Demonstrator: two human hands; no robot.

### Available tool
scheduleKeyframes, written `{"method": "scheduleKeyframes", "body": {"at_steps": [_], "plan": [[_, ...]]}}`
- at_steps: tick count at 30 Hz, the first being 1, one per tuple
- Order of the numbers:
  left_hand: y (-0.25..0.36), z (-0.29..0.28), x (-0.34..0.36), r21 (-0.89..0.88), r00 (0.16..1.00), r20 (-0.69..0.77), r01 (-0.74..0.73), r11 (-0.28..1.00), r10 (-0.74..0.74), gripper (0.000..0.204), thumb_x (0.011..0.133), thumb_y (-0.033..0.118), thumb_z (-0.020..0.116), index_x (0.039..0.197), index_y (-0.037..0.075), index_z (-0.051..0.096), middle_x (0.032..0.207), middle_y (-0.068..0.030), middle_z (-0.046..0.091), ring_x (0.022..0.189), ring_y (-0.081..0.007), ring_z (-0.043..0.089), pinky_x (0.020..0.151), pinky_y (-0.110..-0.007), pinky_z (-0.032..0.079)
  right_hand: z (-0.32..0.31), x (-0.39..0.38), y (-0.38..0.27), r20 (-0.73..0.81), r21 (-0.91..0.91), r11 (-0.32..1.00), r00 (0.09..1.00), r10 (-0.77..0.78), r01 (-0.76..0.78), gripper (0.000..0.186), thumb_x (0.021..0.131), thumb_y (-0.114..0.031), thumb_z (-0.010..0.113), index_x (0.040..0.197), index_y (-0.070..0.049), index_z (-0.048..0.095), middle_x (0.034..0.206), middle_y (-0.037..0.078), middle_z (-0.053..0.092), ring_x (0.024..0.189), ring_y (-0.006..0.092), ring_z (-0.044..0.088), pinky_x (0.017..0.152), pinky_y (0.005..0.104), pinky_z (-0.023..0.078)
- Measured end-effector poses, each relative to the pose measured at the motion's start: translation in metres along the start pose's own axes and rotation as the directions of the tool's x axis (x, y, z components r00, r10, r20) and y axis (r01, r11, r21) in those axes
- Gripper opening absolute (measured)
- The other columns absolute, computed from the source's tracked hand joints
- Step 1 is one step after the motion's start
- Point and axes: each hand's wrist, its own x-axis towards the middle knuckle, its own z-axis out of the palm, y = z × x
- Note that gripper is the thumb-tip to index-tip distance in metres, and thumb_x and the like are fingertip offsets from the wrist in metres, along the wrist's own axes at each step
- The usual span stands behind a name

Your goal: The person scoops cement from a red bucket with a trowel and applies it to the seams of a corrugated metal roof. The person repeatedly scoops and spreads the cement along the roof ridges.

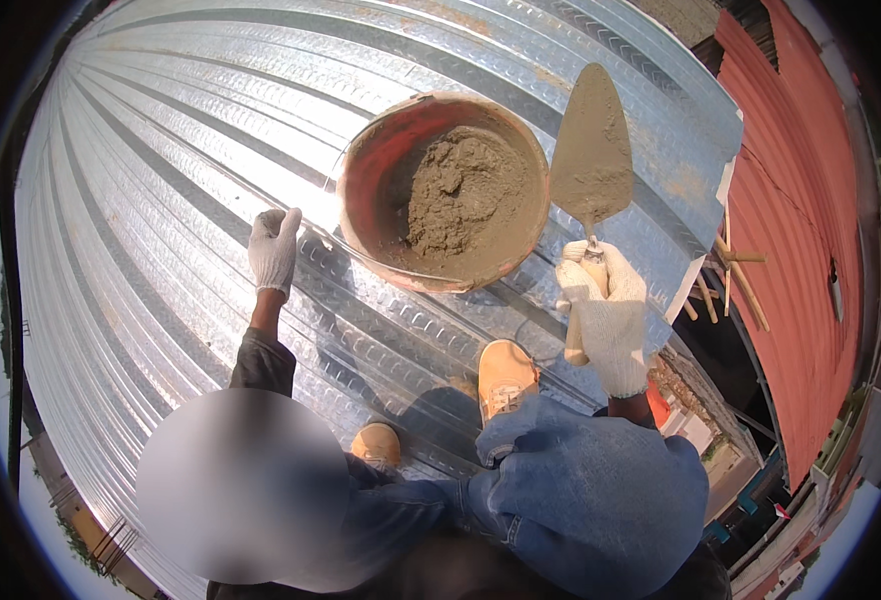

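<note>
My right hand [616,315], in a pale knitted glove, is wrapped round the wooden handle of a trowel [593,150]. The trowel's pointed blade is smeared with grey-brown mortar and points away from me, just right of the bucket. A round reddish bucket [366,180] stands on the ribbed metal sheeting, its rim caked with mortar. Wet mortar [466,190] is heaped inside it. To the left of the bucket, apart from its wall, my gloved left hand [274,250] has its fingers curled in; whether they hold anything is hidden.
Shiny ribbed metal sheeting [161,230] spreads under the bucket and my tan shoes [508,375]. Its edge runs along the right side, with a dark gap beyond. Wooden sticks [746,285] poke out there, beside a red corrugated roof [801,230].
</note>
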Motion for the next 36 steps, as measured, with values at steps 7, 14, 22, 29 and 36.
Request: {"method": "scheduleKeyframes", "body": {"at_steps": [7,14,22,29,36], "plan": [[0.100,-0.016,-0.031,-0.538,0.839,0.519,0.469,0.701,-0.164,0.068,0.112,0.072,0.049,0.130,0.008,0.064,0.118,-0.0093,0.075,0.099,-0.0215,0.073,0.083,-0.040,0.061,-0.032,0.017,0.055,-0.167,0.244,0.965,0.977,0.135,-0.092,0.026,0.101,-0.018,0.080,0.119,0.000,0.073,0.094,0.004,0.071,0.073,0.0091,0.067,0.063,0.0268,0.055],[0.176,0.007,-0.069,-0.459,0.747,0.586,0.625,0.632,-0.313,0.042,0.107,0.024,0.076,0.142,0.006,0.064,0.119,-0.0121,0.078,0.098,-0.0247,0.080,0.081,-0.042,0.070,-0.094,0.008,0.178,-0.431,-0.213,0.977,0.900,-0.066,-0.031,0.024,0.099,-0.021,0.083,0.113,-0.004,0.074,0.096,0.010,0.077,0.075,0.0233,0.074,0.070,0.0353,0.059],[0.211,0.016,-0.071,-0.537,0.800,0.529,0.574,0.618,-0.284,0.052,0.097,0.004,0.072,0.148,0.002,0.059,0.136,-0.0165,0.072,0.113,-0.0318,0.077,0.093,-0.044,0.069,-0.092,-0.002,0.177,-0.476,-0.299,0.954,0.870,-0.126,-0.025,0.027,0.096,-0.032,0.084,0.109,-0.009,0.076,0.095,0.015,0.079,0.088,0.0377,0.079,0.078,0.0427,0.061],[0.330,0.062,-0.024,-0.393,0.913,0.407,0.146,0.908,0.030,0.027,0.088,-0.004,0.071,0.114,0.004,0.069,0.110,-0.0093,0.076,0.094,-0.0210,0.075,0.084,-0.034,0.064,-0.109,-0.008,0.176,-0.483,-0.175,0.980,0.876,0.000,-0.097,0.034,0.098,-0.039,0.076,0.113,-0.008,0.074,0.098,0.019,0.078,0.091,0.0426,0.076,0.080,0.0482,0.059],[0.445,0.105,0.072,-0.493,0.898,0.375,-0.019,0.870,0.232,0.024,0.088,0.004,0.076,0.112,0.001,0.074,0.115,-0.0113,0.075,0.106,-0.0266,0.075,0.099,-0.037,0.061,-0.092,0.007,0.184,-0.687,-0.011,0.997,0.725,0.044,-0.071,0.032,0.099,-0.031,0.075,0.108,-0.001,0.072,0.089,0.022,0.074,0.086,0.0460,0.074,0.076,0.0512,0.057]]}}
